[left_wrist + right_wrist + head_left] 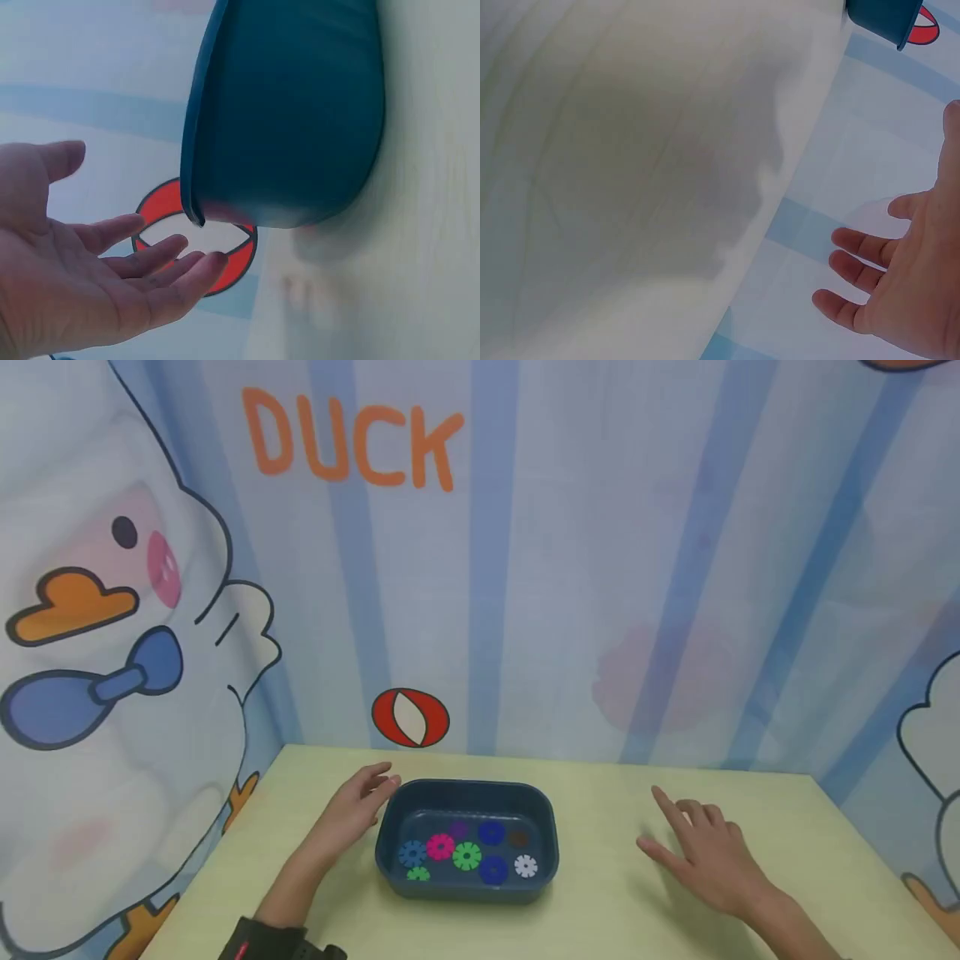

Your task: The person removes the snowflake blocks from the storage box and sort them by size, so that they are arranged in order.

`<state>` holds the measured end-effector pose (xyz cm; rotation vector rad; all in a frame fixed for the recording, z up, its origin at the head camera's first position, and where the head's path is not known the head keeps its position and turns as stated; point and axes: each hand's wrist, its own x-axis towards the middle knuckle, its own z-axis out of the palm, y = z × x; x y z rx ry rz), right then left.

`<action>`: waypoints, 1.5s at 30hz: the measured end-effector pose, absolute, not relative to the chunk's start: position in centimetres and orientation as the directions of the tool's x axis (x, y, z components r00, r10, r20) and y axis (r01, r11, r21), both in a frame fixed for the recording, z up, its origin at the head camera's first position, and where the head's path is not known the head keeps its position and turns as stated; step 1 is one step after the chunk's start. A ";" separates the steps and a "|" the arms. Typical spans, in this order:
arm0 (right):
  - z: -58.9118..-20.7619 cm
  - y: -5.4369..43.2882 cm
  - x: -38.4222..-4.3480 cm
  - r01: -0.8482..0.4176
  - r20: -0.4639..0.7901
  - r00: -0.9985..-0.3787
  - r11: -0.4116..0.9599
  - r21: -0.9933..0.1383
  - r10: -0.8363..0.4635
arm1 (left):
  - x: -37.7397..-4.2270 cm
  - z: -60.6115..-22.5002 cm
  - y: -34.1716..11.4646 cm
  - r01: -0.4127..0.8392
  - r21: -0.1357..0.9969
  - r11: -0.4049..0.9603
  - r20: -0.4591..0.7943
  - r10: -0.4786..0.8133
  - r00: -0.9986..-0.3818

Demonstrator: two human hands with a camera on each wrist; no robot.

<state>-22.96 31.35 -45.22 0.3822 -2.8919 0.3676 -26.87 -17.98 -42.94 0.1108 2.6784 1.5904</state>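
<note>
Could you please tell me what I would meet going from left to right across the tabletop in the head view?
Left hand, dark tray (inside it: light blue piece, pink piece, upper green piece, two dark blue pieces, white piece), right hand.

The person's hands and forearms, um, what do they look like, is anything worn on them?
The left hand is bare, with a black fabric-like band or cuff around the forearm, bearing a small red mark; whether it is a sleeve or strap is unclear. The right hand is also bare, and no sleeve shows on its visible forearm.
</note>
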 end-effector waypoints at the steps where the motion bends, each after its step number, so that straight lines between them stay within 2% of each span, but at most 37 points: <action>1: -45.0 31.2 -23.1 -0.286 0.231 -0.944 0.931 -0.225 -0.234 | -26.9 -43.0 -18.3 0.035 0.898 0.439 0.006 0.066 -0.998; 4: -44.7 30.7 -23.5 -0.300 0.219 -0.944 0.919 -0.254 -0.248 | -26.9 -43.2 -19.1 0.013 0.923 0.385 -0.009 0.056 -0.998; 11: -44.8 29.3 -23.9 -0.285 0.158 -0.956 0.908 -0.307 -0.246 | -26.6 -44.2 -19.9 -0.012 0.922 0.387 -0.061 0.114 -0.992; 17: -44.5 27.7 -24.2 -0.326 0.193 -0.941 0.894 -0.307 -0.277 | -26.4 -44.3 -19.7 -0.006 0.918 0.396 -0.059 0.121 -0.991; 30: -44.1 24.9 -25.5 -0.489 0.322 -0.861 0.816 -0.308 -0.395 | -27.0 -44.4 -18.6 -0.026 0.927 0.374 -0.070 0.104 -0.992; 45: -43.7 20.1 -26.7 -0.682 0.395 -0.702 0.720 -0.129 -0.593 | -27.6 -44.5 -18.9 -0.094 0.937 0.336 -0.125 0.074 -0.989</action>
